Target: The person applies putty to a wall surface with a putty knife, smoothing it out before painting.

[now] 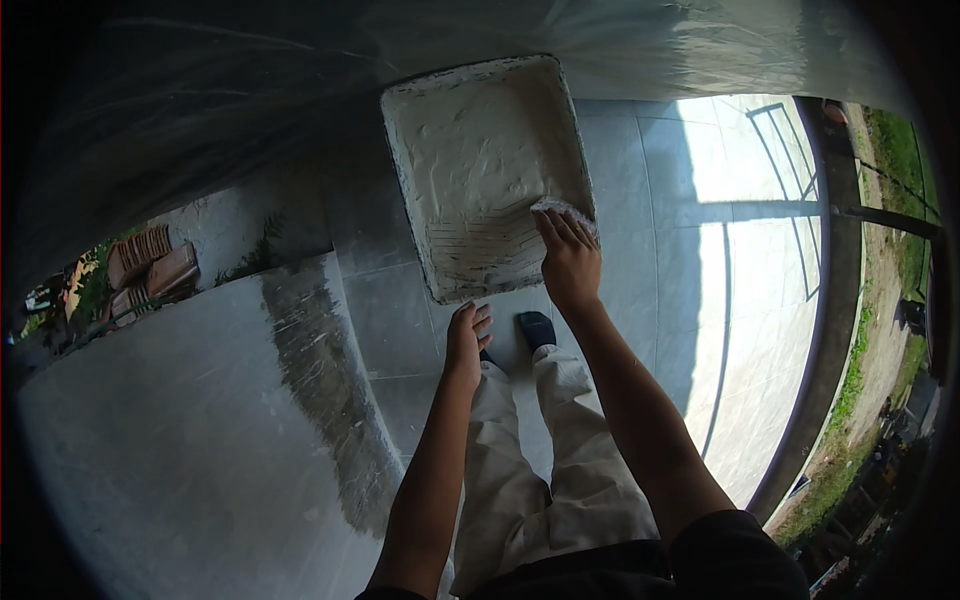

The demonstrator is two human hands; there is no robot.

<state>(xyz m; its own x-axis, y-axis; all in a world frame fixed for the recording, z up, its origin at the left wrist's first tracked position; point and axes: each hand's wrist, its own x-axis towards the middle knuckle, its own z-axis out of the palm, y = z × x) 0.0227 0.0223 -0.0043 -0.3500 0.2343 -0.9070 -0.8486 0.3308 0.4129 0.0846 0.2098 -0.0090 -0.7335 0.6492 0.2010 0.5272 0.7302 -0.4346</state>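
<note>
A large rectangular paint tray (470,130) stands in front of me, coated inside with off-white paint. Ridges mark its nearer part, and its rim is crusted with dried paint. At the tray's right side, my right hand (572,262) is closed over a pale, crumpled wad (562,208) that looks like cloth or plastic and presses against the rim. Most of that wad is hidden under the fingers. My left hand (466,340) is just off the tray's near edge, fingers stretched and slightly apart, with nothing in it; I cannot tell whether its fingertips touch the rim.
Grey tiles (620,300) cover the floor, sunlit toward the right. A low wall (180,420) with a dark, rough strip runs along the left. Reddish roof tiles (150,265) are stacked beyond it. On the right, a dark ledge (835,250) borders grass and dirt.
</note>
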